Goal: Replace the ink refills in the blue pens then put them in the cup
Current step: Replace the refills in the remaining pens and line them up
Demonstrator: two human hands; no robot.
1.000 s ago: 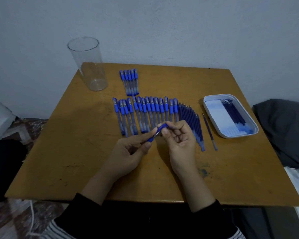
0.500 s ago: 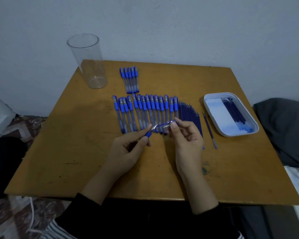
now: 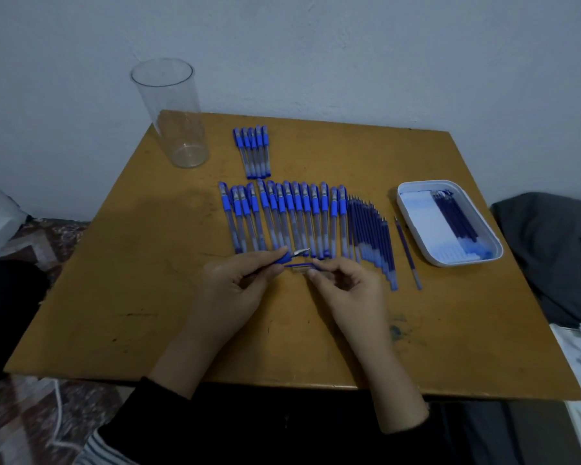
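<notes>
At 6 o'clock of the pen row (image 3: 282, 216), a tip piece (image 3: 292, 257) was pinched by the left hand (image 3: 235, 286) and its barrel (image 3: 301, 267) by the right hand (image 3: 346, 290), just apart; both were judged light, stiff, slick, best taken at the rubber sleeve; the cup (image 3: 171, 112) was noted at 11 o'clock.

Mustard-brown bench (image 3: 114, 297); pens (image 3: 282, 216) with bright blue caps and frosted clear barrels; dark blue refills (image 3: 369, 229); white tray (image 3: 467, 261); clear cup (image 3: 175, 112); black sleeves (image 3: 168, 424); pale grey-blue wall (image 3: 349, 55).
</notes>
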